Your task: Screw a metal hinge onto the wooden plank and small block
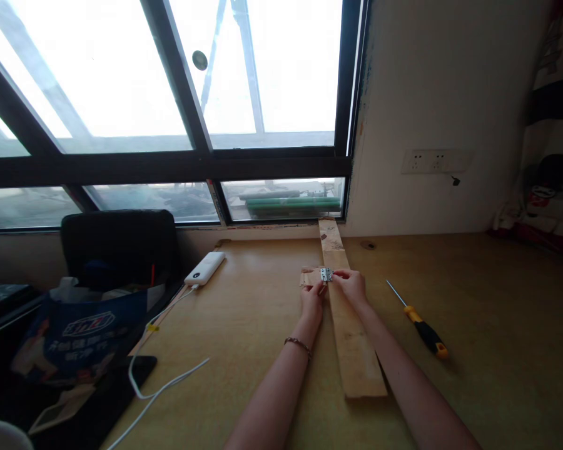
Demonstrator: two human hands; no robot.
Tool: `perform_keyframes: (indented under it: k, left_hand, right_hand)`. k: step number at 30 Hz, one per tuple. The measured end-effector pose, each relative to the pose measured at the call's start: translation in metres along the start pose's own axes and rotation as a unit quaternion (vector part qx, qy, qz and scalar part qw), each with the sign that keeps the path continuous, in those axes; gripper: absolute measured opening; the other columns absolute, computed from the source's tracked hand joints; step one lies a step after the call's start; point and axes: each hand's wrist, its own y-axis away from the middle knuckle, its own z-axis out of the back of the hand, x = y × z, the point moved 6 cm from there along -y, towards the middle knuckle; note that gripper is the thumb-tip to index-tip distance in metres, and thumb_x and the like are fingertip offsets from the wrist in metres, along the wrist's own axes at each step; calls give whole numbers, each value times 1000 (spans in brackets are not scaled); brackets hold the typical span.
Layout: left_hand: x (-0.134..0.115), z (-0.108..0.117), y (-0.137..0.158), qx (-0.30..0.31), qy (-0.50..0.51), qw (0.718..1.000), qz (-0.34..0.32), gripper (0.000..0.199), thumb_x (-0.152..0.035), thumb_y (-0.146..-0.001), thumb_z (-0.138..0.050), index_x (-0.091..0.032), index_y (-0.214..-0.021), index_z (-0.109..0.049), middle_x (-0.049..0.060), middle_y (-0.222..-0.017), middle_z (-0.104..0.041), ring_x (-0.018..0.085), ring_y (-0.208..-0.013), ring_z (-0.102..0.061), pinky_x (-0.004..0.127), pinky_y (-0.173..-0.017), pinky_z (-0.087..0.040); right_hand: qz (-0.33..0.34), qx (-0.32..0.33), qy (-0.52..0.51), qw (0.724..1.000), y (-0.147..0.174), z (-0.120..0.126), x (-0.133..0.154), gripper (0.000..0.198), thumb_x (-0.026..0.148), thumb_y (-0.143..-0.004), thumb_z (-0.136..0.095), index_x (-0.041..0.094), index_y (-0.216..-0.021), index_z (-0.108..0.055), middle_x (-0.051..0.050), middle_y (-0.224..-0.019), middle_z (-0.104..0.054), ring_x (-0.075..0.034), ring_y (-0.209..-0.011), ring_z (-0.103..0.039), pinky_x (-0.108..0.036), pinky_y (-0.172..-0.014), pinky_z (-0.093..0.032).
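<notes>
A silver metal hinge (326, 275) with screw holes lies across a long wooden plank (356, 350) and a small wooden piece (308, 277) at the plank's left side. My left hand (312, 301) has its fingertips closed at the hinge's lower left edge, beside the small piece. From the right, my right hand (351, 285) pinches the hinge's right edge above the plank. The exact contact of the fingertips is too small to make out. To the right of my right arm, a yellow and black screwdriver (425, 328) rests on the wooden table (258, 350).
A white power bank (205, 269) with a white cable (169, 384) lies at the table's left edge. Beyond it stand a black chair (119, 244) and a blue bag (84, 331). The plank's far end reaches the window wall. A socket panel (436, 161) is on the wall.
</notes>
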Motion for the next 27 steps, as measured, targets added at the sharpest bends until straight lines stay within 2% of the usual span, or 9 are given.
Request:
perform_keyframes:
  k: [5,8,14,22,27]
  left_hand:
    - [-2,-1,3,-2,1,1000,-2,15,-5,-61,-67,-11,-70,-57,6,-74,-65,13,-66,-63,25,-67,-51]
    - [-2,-2,2,-5,2,1000,-1,15,-4,-61,-67,-11,-70,-57,6,-72,-65,13,-66,-63,24,-64,-51]
    - [-1,-1,1,-6,-3,1000,-4,18,-6,-59,-68,-11,-73,-57,6,-71,-65,13,-64,-63,25,-65,-51]
    - [0,-1,0,7,-7,1000,-7,21,-7,-58,-70,-11,-75,-58,7,-76,-66,13,-66,-63,25,-66,-50]
    - [1,1,-3,-2,-24,999,-31,26,-9,-56,-72,-11,-79,-59,6,-77,-66,12,-66,-62,23,-65,-49]
  right_hand:
    - [33,2,122,992,7,2,10,21,38,-66,-59,24,-74,-72,-1,-62,-68,-17,-56,-60,-23,-49,-39]
    - [39,5,159,987,9,3,14,21,38,-68,-57,25,-76,-71,0,-61,-67,-15,-53,-57,-23,-47,-36]
    - [70,4,191,979,12,2,23,15,35,-69,-57,26,-72,-69,1,-69,-68,-15,-59,-58,-23,-53,-36]
    - [61,18,190,980,12,1,22,13,35,-69,-59,25,-72,-68,2,-70,-68,-15,-62,-59,-23,-54,-36]
    - [57,32,180,982,11,0,22,12,34,-69,-59,25,-73,-67,2,-73,-68,-14,-65,-60,-23,-56,-37]
